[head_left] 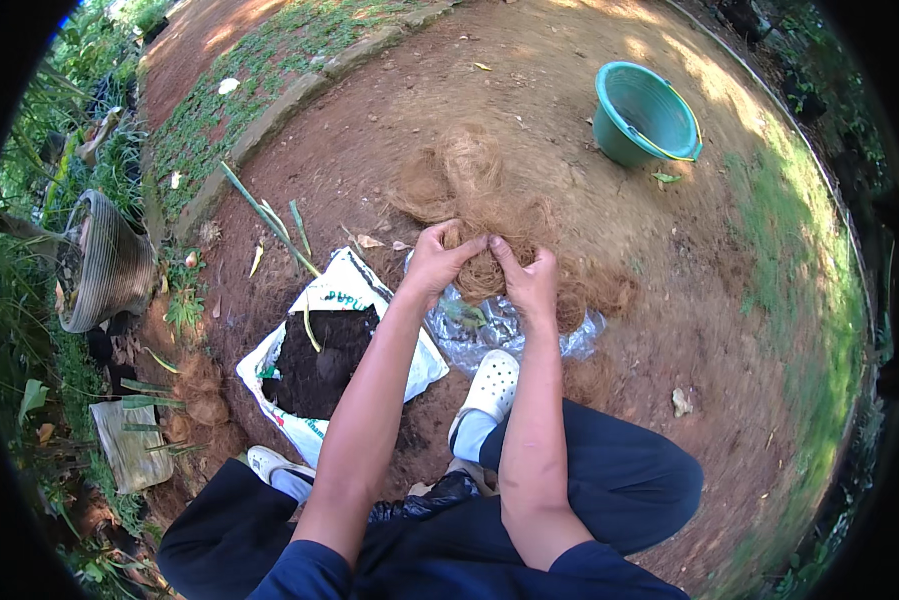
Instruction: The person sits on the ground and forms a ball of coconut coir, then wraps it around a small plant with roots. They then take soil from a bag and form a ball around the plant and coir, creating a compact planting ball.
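Observation:
Both my hands meet over a loose brown clump of coconut fiber [483, 276], thumbs nearly touching at its upper middle. My left hand [437, 262] is closed on the clump's left side, and my right hand [527, 283] grips its right side. More fiber [459, 170] lies in a tangled heap just beyond my hands. Beneath the clump, a clear plastic bag [459, 330] is spread on the ground with something green showing through. Left of my forearm stands an opened white sack [424, 360] holding dark soil [319, 365].
A green bucket [624, 145] with a yellow handle stands far right on bare soil. At left are a ribbed pot [119, 265] lying tilted, another fiber ball [202, 390] with long green leaves, and a wooden block [132, 445]. A stone curb [299, 90] borders the grass.

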The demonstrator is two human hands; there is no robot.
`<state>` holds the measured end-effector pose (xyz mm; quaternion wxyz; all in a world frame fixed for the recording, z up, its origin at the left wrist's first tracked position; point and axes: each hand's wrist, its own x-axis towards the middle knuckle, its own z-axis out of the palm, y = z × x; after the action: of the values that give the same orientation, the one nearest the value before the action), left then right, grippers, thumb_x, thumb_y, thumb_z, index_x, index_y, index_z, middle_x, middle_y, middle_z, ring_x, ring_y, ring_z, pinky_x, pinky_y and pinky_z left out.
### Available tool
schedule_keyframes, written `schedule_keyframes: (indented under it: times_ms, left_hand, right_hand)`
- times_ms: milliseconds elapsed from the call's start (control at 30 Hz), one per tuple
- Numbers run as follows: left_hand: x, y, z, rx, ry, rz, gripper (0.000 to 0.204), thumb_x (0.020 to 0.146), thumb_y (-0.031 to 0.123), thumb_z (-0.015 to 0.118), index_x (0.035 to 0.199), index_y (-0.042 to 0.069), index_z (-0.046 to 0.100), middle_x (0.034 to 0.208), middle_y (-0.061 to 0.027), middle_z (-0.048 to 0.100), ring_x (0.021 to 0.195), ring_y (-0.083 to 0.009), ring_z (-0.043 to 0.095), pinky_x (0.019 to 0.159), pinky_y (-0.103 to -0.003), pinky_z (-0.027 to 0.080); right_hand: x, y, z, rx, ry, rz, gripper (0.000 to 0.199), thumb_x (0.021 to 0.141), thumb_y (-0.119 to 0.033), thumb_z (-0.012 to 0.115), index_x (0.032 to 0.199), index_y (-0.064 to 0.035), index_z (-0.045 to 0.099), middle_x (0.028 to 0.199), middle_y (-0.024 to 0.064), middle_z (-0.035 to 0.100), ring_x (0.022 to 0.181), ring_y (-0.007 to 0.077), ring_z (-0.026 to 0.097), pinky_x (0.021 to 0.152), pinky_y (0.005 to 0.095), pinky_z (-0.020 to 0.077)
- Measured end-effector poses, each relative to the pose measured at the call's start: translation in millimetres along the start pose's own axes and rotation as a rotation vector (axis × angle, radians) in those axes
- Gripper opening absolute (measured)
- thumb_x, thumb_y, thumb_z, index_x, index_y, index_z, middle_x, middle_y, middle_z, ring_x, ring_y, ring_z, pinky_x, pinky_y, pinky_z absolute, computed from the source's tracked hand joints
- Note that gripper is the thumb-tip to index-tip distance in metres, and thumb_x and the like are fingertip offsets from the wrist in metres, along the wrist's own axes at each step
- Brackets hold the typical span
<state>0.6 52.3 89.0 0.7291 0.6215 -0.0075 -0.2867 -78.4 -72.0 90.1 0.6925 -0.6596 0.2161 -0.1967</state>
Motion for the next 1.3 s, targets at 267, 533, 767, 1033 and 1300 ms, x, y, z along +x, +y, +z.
schedule_keyframes:
  times_ms: [267,533,767,1033,1300]
  left_hand:
    - [-12.8,-17.7,-0.1,-0.27,-0.129,0.082,0.031,0.089,0.008,0.067,0.117,-0.003,0.059,0.112,-0.0113,0.066,0.1,-0.0175,0.065,0.087,-0.032,0.054]
    - [-32.0,-25.6,6.1,-0.338,-0.188,0.125,0.029,0.087,0.005,0.068,0.114,-0.001,0.059,0.111,-0.0095,0.065,0.1,-0.0176,0.064,0.089,-0.034,0.053]
    - [-32.7,-8.3,-7.6,-0.133,-0.16,0.178,0.055,0.075,-0.009,0.066,0.128,-0.001,0.052,0.125,-0.0114,0.058,0.111,-0.0187,0.059,0.093,-0.032,0.052]
    - [-32.7,4.0,-26.7,-0.144,-0.302,-0.016,0.053,0.079,-0.004,0.057,0.131,-0.002,0.052,0.119,-0.012,0.062,0.105,-0.0193,0.063,0.092,-0.031,0.053]
    - [-34.3,3.2,-27.0,-0.071,-0.17,0.023,0.043,0.091,0.011,0.063,0.131,0.002,0.051,0.12,-0.0141,0.061,0.104,-0.0183,0.062,0.091,-0.033,0.052]
  right_hand:
    - [-5.6,6.6,-1.1,-0.163,0.3,0.023,0.037,0.092,-0.027,0.067,0.106,0.0078,0.066,0.097,0.0121,0.072,0.08,0.0188,0.063,0.077,0.0347,0.0491]
    - [-12.6,8.4,4.1,0.417,0.404,0.181,0.022,0.096,-0.014,0.059,0.105,0.0052,0.063,0.099,0.0121,0.068,0.087,0.0181,0.064,0.08,0.0321,0.0515]
    - [-13.3,-8.7,-8.1,0.416,0.145,0.229,0.028,0.091,-0.008,0.058,0.116,0.003,0.05,0.112,0.0135,0.061,0.1,0.0216,0.062,0.087,0.0341,0.0517]
    - [-21.5,-27.6,-6.9,0.474,-0.209,0.142,0.046,0.088,-0.007,0.062,0.133,-0.0018,0.051,0.124,0.0105,0.06,0.111,0.0201,0.058,0.094,0.0321,0.0489]
    - [-15.4,-23.3,-8.1,0.284,0.047,0.179,0.029,0.094,-0.006,0.059,0.122,-0.0021,0.061,0.121,0.0092,0.063,0.113,0.0192,0.057,0.101,0.0332,0.0436]
